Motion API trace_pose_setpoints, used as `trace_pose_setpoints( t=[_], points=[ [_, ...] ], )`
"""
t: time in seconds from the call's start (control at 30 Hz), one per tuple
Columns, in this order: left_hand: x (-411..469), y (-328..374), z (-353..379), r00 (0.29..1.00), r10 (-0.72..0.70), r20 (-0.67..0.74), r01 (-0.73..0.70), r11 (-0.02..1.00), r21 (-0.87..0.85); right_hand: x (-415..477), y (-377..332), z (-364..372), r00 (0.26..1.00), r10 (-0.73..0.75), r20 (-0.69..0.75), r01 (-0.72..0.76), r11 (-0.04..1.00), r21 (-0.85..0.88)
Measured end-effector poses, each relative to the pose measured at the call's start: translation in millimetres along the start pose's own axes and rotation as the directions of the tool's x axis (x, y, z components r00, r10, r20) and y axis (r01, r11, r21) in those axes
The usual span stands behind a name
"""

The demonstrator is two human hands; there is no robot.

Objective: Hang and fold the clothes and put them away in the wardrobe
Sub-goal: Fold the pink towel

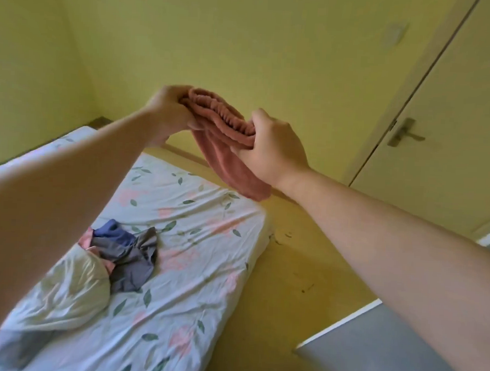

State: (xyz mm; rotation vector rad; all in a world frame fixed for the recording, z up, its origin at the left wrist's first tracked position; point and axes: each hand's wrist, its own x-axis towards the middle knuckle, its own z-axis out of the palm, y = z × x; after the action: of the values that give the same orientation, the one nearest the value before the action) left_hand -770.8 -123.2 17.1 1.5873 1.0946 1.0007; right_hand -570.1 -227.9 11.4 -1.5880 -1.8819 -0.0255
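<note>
Above the bed [205, 268]: pink garment [225, 156] gripped at both ends

Your left hand [168, 110] and right hand [271, 141] each curl round the gathered waistband of the pink garment, which hangs over the bed. Bunched like this, it may fold crooked or slip from a loose pinch. No label or writing is readable.

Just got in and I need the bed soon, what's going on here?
A person is holding a pink fleecy garment up above the bed, left hand and right hand each gripping one end of its gathered waistband. A crumpled pile of clothes, grey, blue and pink, lies on it beside a pale bundle.
</note>
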Motion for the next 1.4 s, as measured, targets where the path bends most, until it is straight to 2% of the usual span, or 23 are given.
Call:
trace_pose_setpoints(
  t=[0.07,0.13,0.23,0.33,0.37,0.43,0.47,0.57,0.63,0.7,0.77,0.9,0.97,1.03,1.1,1.13,1.23,1.3,1.37,1.4],
  points=[
    [-31.9,-42.3,-8.3,0.994,-0.109,0.004,0.108,0.986,0.126,-37.4,-8.2,41.1,0.983,0.029,0.183,-0.041,0.997,0.065],
    [-69.0,-88.0,-13.3,0.979,-0.201,-0.015,0.196,0.928,0.316,-78.0,-17.0,83.2,0.932,0.069,0.357,-0.106,0.991,0.084],
    [-132.2,-146.9,-18.0,0.94,-0.342,-0.012,0.286,0.766,0.576,-134.3,-29.9,135.0,0.8,0.137,0.584,-0.232,0.968,0.091],
    [-198.6,-195.1,-27.3,0.836,-0.548,-0.038,0.442,0.63,0.638,-178.7,-46.3,170.5,0.675,0.154,0.722,-0.283,0.957,0.06],
    [-219.0,-210.0,-30.3,0.784,-0.618,-0.062,0.536,0.624,0.569,-191.6,-53.8,179.4,0.638,0.151,0.755,-0.276,0.96,0.041],
    [-257.9,-232.9,-35.7,0.63,-0.772,-0.079,0.739,0.566,0.364,-216.6,-71.3,193.4,0.565,0.125,0.816,-0.224,0.975,0.006],
    [-276.3,-242.0,-38.8,0.575,-0.816,-0.062,0.796,0.541,0.271,-228.4,-80.9,199.6,0.533,0.108,0.84,-0.195,0.981,-0.002],
    [-323.4,-267.0,-56.3,0.541,-0.841,0.026,0.841,0.54,-0.04,-262.3,-109.6,218.3,0.46,0.053,0.886,-0.143,0.99,0.016],
    [-353.2,-286.1,-73.0,0.518,-0.849,0.099,0.843,0.488,-0.225,-281.5,-129.7,230.5,0.437,0.038,0.899,-0.13,0.991,0.022],
    [-380.0,-304.3,-90.4,0.469,-0.872,0.139,0.85,0.404,-0.338,-298.9,-151.6,242.1,0.418,0.016,0.908,-0.108,0.994,0.032],
    [-404.9,-320.7,-108.3,0.426,-0.902,0.072,0.855,0.376,-0.357,-317.9,-176.4,253.9,0.388,-0.025,0.922,-0.091,0.994,0.066],
    [-452.2,-343.3,-138.4,0.369,-0.929,-0.038,0.909,0.369,-0.193,-355.0,-223.2,275.8,0.28,-0.111,0.954,-0.083,0.987,0.139],
    [-472.8,-351.5,-150.6,0.319,-0.94,-0.117,0.935,0.333,-0.124,-368.8,-237.9,283.0,0.184,-0.163,0.969,-0.125,0.974,0.187],
    [-490.6,-358.7,-158.1,0.307,-0.932,-0.19,0.95,0.311,0.013,-378.8,-247.8,288.2,0.062,-0.213,0.975,-0.178,0.959,0.221],
    [-505.2,-366.7,-158.9,0.299,-0.919,-0.258,0.953,0.271,0.139,-383.2,-251.8,292.7,-0.03,-0.226,0.974,-0.145,0.965,0.22],
    [-512.4,-370.3,-157.3,0.288,-0.914,-0.287,0.95,0.234,0.208,-382.1,-251.2,294.7,-0.052,-0.223,0.974,-0.107,0.971,0.216],
    [-521.6,-375.5,-144.2,0.243,-0.926,-0.288,0.899,0.104,0.426,-366.6,-233.2,300.2,-0.04,-0.192,0.981,-0.01,0.981,0.192],
    [-516.4,-380.1,-128.4,0.22,-0.944,-0.247,0.859,0.067,0.508,-348.2,-208.2,302.8,-0.015,-0.123,0.992,0.009,0.992,0.123],
    [-501.3,-382.7,-113.0,0.236,-0.938,-0.256,0.831,0.058,0.554,-326.5,-175.8,306.0,0.022,-0.04,0.999,0.0,0.999,0.04],
    [-492.5,-388.0,-104.9,0.287,-0.917,-0.277,0.805,0.075,0.588,-315.5,-157.2,307.5,0.048,0.006,0.999,-0.015,1.0,-0.005]
  ],
)
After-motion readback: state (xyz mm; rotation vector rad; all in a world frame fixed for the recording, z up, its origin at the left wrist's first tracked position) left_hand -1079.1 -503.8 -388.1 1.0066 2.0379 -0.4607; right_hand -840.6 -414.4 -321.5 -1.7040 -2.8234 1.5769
